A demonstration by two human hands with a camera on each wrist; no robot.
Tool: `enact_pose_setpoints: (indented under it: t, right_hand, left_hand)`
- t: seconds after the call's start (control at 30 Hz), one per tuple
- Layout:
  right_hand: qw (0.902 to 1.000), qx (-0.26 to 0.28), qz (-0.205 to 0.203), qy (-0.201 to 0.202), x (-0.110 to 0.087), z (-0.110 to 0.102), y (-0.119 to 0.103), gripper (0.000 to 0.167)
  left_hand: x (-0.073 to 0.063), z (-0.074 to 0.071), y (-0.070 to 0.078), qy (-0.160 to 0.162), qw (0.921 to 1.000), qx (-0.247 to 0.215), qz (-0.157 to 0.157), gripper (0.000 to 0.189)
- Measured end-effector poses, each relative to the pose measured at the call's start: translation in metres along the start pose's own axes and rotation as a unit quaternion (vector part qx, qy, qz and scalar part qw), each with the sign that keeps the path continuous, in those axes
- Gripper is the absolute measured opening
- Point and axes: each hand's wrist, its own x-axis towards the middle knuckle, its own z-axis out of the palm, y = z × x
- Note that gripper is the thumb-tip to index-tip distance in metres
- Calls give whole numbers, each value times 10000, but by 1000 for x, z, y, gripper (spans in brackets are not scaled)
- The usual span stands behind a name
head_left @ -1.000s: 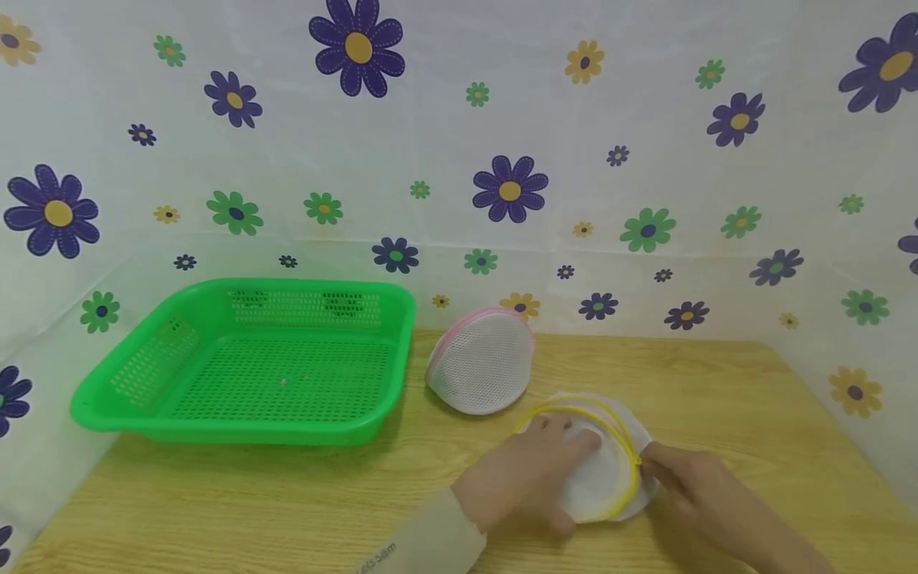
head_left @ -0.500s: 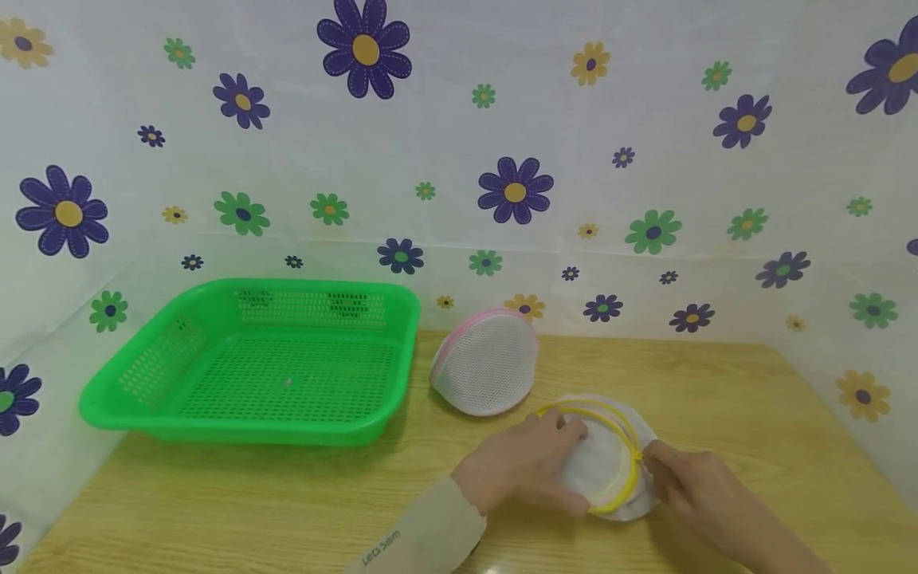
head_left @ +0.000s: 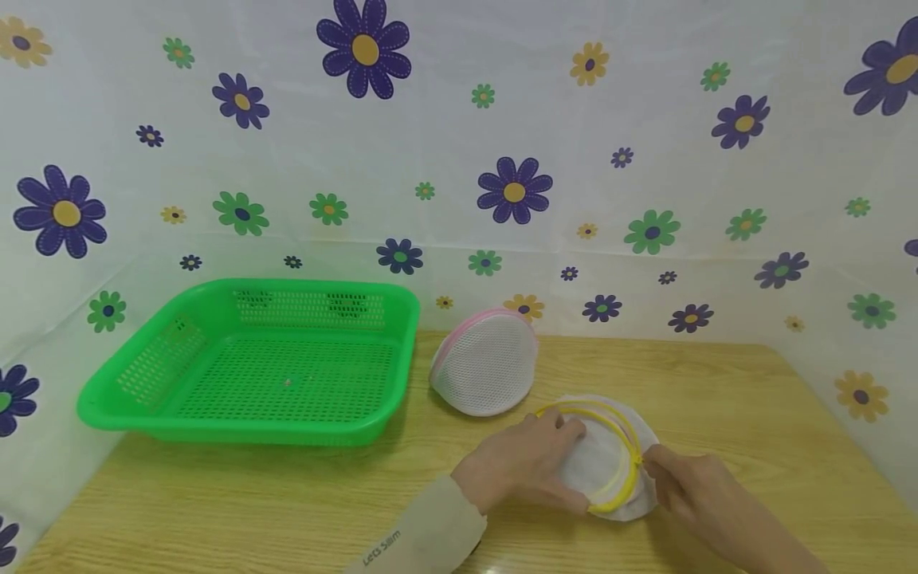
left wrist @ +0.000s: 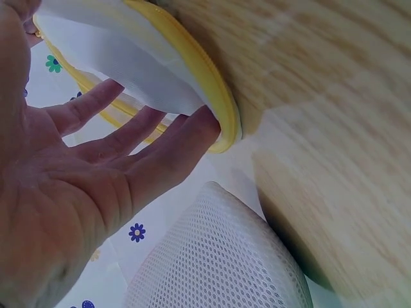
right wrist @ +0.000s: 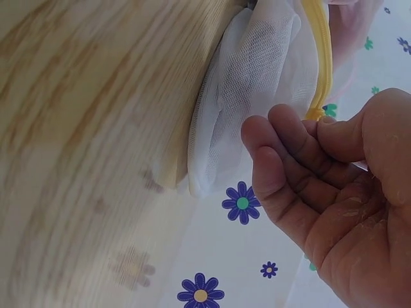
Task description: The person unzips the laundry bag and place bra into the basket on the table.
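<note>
A round white mesh laundry bag with a yellow zipper lies tilted on the wooden table, right of centre. My left hand holds it from the left, thumb at the near rim and fingers at the far rim. In the left wrist view its fingertips reach inside the yellow edge. On the opposite side, my right hand pinches the zipper's end between thumb and forefinger. The right wrist view shows the pinch close to the yellow band, the other fingers curled beside the soft mesh.
Just behind the left hand stands a second white mesh bag, domed, with a pink zipper. A green perforated plastic basket occupies the table's left side. A flower-printed white sheet hangs behind and at both sides.
Since one second ago my left hand has shifted slightly and its thumb has come onto the bag's near rim. My right hand keeps its pinch. Over the last half second almost nothing has moved.
</note>
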Motion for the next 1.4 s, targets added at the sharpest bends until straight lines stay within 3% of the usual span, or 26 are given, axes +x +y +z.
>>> enact_pose_setpoints:
  t: [0.37, 0.73, 1.4]
  right_hand:
    - [9991, -200, -344, 135, -3, 3, 2, 38]
    - [9998, -38, -94, -179, -6, -1, -3, 39]
    - [9996, -68, -218, 153, -5, 4, -3, 40]
  left_hand:
    - [1, 0, 0, -20, 9997, 231, -105, 76]
    - [1, 0, 1, -27, 9998, 175, -101, 76]
    - [5, 3, 3, 39, 9994, 22, -340, 69]
